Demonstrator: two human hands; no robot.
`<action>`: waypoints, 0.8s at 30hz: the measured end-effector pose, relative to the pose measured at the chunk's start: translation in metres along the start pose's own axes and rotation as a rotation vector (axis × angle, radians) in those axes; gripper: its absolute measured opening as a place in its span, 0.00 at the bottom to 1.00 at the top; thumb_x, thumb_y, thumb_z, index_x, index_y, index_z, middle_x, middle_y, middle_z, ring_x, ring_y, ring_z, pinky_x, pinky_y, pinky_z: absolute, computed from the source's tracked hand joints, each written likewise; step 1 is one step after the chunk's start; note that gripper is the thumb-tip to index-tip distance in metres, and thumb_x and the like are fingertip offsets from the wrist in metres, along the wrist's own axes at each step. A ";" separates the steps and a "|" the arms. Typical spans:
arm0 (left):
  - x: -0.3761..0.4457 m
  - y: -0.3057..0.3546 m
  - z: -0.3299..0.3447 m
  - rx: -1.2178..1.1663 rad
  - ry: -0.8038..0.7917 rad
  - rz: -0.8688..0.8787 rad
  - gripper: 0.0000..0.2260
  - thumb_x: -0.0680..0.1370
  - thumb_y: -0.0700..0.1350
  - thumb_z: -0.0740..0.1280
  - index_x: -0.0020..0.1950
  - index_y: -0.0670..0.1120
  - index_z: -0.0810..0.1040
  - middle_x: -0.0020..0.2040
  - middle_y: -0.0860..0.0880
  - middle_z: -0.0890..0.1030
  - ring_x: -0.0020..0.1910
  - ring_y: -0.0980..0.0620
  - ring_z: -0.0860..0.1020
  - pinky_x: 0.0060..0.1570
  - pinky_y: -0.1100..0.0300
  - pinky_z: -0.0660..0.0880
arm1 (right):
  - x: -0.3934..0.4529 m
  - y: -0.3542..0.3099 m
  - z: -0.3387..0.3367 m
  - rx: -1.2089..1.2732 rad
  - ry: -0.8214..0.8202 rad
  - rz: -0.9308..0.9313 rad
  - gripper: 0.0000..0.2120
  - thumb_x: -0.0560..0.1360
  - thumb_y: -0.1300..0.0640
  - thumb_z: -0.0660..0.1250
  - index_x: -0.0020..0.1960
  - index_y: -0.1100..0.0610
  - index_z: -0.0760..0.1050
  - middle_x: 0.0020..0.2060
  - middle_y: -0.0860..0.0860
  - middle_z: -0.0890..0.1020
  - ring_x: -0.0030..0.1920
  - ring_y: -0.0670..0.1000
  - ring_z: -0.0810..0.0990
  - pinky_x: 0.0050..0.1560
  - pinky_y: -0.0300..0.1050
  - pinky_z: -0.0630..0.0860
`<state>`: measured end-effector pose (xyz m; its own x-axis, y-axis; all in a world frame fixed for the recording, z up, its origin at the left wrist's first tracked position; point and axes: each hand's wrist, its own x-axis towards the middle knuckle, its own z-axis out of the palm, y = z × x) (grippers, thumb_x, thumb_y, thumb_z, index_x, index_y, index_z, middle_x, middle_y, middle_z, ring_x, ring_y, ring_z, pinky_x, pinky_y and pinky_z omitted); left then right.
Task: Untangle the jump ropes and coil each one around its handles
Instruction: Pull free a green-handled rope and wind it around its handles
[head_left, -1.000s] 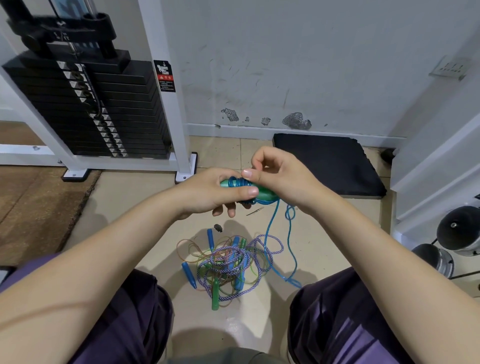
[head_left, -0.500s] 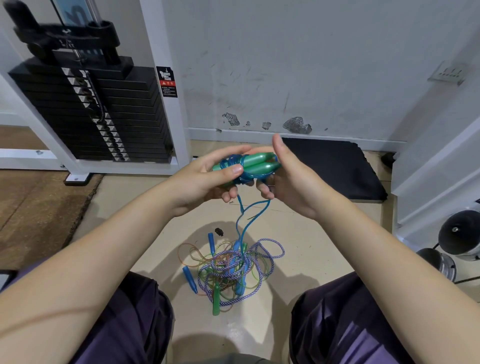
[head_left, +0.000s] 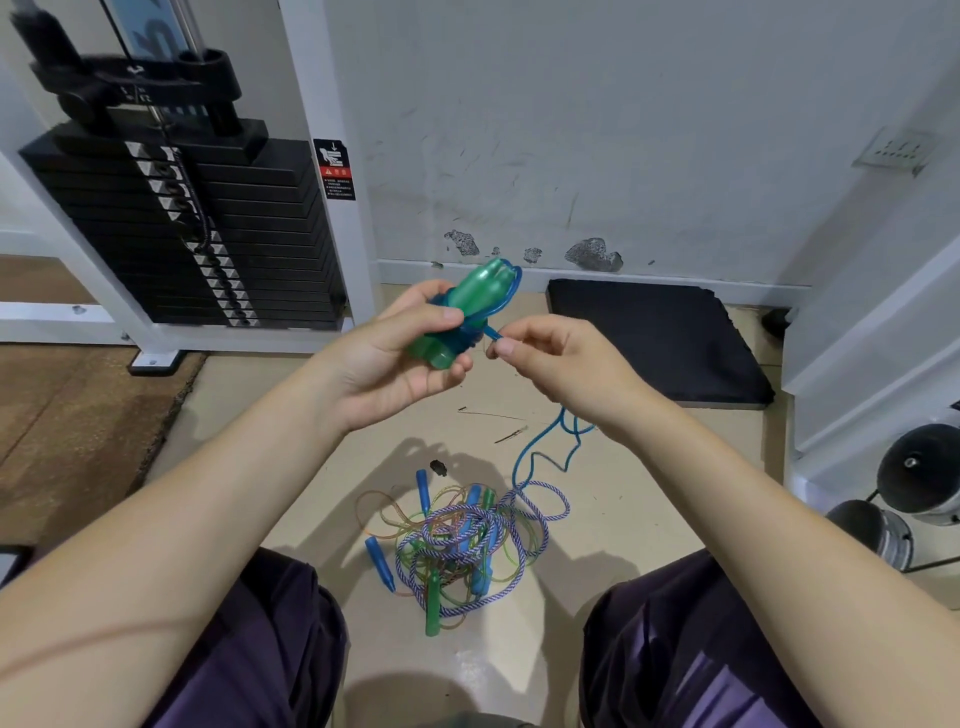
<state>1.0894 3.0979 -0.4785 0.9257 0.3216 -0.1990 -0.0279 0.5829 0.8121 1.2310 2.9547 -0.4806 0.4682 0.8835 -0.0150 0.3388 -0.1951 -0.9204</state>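
Hands working a blue rope onto a pair of green handles above a beige gym floor.

Beige floor (head_left: 649, 519) is running up to a scuffed white wall (head_left: 623, 130) with chipped patches near its base; a black weight stack (head_left: 208, 244) in a white frame is standing at 10 o'clock, a black mat (head_left: 660, 343) is lying at 1 o'clock, and dumbbell ends (head_left: 919, 467) are sitting at 3 o'clock, cut off by the edge. Left hand (head_left: 395, 358) is gripping the green handles (head_left: 467, 312), fingers curled round them, tilted up toward 1 o'clock. Right hand (head_left: 550, 358) is pinching the blue rope (head_left: 540, 452) just beside the handles; the rope is trailing down behind the wrist. Tangled pile (head_left: 457, 540) of the other ropes is lying on the floor between the knees at 6 o'clock, its strands too knotted to count.
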 end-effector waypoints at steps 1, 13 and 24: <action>0.000 -0.001 0.001 0.008 0.006 -0.007 0.16 0.71 0.39 0.68 0.57 0.48 0.71 0.45 0.42 0.78 0.32 0.49 0.77 0.33 0.62 0.78 | -0.001 -0.001 0.001 -0.034 -0.003 -0.017 0.09 0.80 0.56 0.66 0.48 0.61 0.81 0.30 0.51 0.70 0.30 0.48 0.64 0.29 0.35 0.60; 0.009 -0.002 -0.002 0.096 0.356 0.163 0.17 0.74 0.38 0.72 0.59 0.48 0.70 0.52 0.41 0.80 0.31 0.52 0.78 0.35 0.63 0.78 | -0.003 -0.005 0.003 -0.356 -0.058 -0.018 0.10 0.80 0.53 0.63 0.45 0.54 0.80 0.25 0.46 0.68 0.25 0.43 0.66 0.29 0.37 0.62; 0.007 -0.006 -0.015 0.678 0.158 -0.078 0.18 0.74 0.40 0.73 0.63 0.42 0.77 0.46 0.39 0.83 0.28 0.51 0.76 0.27 0.62 0.75 | -0.006 -0.008 -0.012 -0.555 0.098 -0.368 0.06 0.77 0.53 0.68 0.47 0.54 0.83 0.37 0.48 0.81 0.39 0.50 0.77 0.41 0.51 0.75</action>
<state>1.0902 3.1079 -0.4930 0.8482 0.4321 -0.3062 0.3255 0.0307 0.9450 1.2359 2.9460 -0.4686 0.3052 0.8967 0.3206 0.8476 -0.1023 -0.5207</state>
